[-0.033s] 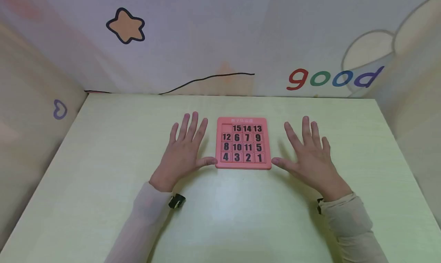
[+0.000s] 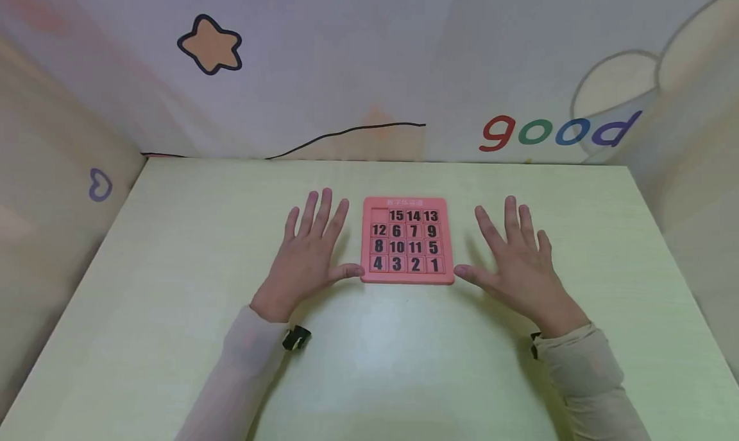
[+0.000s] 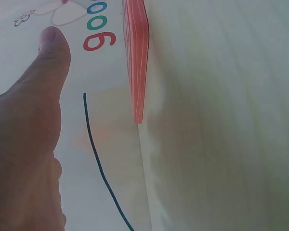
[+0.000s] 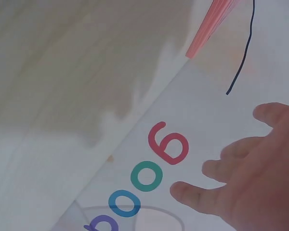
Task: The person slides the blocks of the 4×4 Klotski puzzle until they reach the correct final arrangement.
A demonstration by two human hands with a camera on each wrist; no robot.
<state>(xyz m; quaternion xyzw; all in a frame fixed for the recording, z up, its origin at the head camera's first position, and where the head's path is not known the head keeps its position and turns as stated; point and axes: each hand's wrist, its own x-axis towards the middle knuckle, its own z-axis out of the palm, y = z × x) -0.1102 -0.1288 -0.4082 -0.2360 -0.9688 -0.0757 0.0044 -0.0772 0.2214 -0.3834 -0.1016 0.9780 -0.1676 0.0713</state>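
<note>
While two hands (image 2: 300,261) (image 2: 522,269) are splayed wide | one pink frame (image 2: 407,278) sits between them | fifteen numbered tiles (image 2: 413,232)

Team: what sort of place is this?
Looks like an indoor table setup, maybe a playroom or recording booth: a pale tabletop, a cartoon-printed backdrop with "good" lettering, and a pink number puzzle.

I'm looking into a booth-like nook, of what building I can't tell: a pale tabletop (image 2: 369,377) enclosed by walls (image 2: 323,62) printed with a star (image 2: 210,44), a heart (image 2: 101,185) and "good" (image 2: 537,133).
</note>
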